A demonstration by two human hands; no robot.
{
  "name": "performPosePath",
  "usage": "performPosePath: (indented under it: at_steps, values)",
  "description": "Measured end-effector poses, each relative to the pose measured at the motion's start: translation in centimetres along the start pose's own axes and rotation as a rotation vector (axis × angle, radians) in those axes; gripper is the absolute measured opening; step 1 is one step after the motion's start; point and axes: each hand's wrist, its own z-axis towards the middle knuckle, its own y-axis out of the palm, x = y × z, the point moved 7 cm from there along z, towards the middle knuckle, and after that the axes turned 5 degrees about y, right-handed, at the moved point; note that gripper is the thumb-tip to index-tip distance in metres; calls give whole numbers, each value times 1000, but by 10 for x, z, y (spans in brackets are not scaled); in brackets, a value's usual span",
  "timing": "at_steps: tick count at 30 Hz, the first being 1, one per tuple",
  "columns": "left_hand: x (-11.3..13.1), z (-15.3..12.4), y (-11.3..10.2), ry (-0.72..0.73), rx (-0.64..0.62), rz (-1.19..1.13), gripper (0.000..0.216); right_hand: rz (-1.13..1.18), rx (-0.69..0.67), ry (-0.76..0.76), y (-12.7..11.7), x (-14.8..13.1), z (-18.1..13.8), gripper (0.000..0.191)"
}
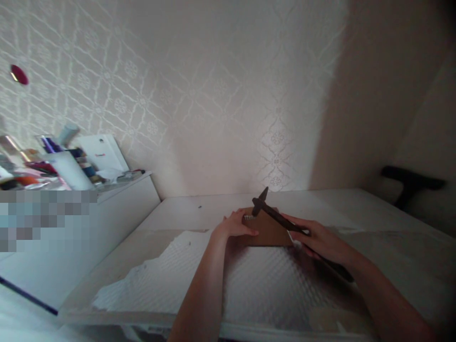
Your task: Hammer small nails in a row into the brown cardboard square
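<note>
A small brown wooden block (268, 231) lies on the white table (178, 266), near the far middle. My left hand (235, 225) rests on the block's left end, fingers curled over it and holding it down. My right hand (318, 240) is wrapped round the dark handle of a small hammer (274, 213). The hammer's dark head hangs just above the block's far edge, pointing up and left. The rear of the handle runs back along my right forearm.
A patterned wallpapered wall rises right behind the table. At the left stands a white cabinet (124, 194) crowded with bottles and boxes (71, 164). A dark chair arm (409, 183) shows at the right. A textured white sheet (263, 289) covers the table's near part.
</note>
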Motion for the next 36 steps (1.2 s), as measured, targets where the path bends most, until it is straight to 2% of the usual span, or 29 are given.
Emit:
performPosePath:
  at_steps: [5,9,12,16,20,24,28,33,36]
  values:
    - [-1,0,1,-7,-5,11,89,-4,23,-36,-3,4,2,62]
    - [-1,-1,0,-14,0,1,92,3,-42,-30,1,6,2,61]
    - [1,-1,-1,1,7,-18,88,19,-17,-47,0,4,2,62]
    - [0,0,0,0,13,-14,89,0,-34,-10,1,7,2,63]
    - [-1,1,0,-3,4,-10,88,-8,22,-21,-3,4,1,63]
    - [0,-1,0,-6,0,-10,89,-40,11,-12,0,3,1,60]
    - [1,-1,0,6,4,-10,85,-43,64,-69,-3,0,1,57]
    - [-1,2,1,3,5,-10,90,-34,24,-27,0,4,2,59]
    - [0,2,1,22,16,-15,88,-20,52,-47,-2,3,1,60]
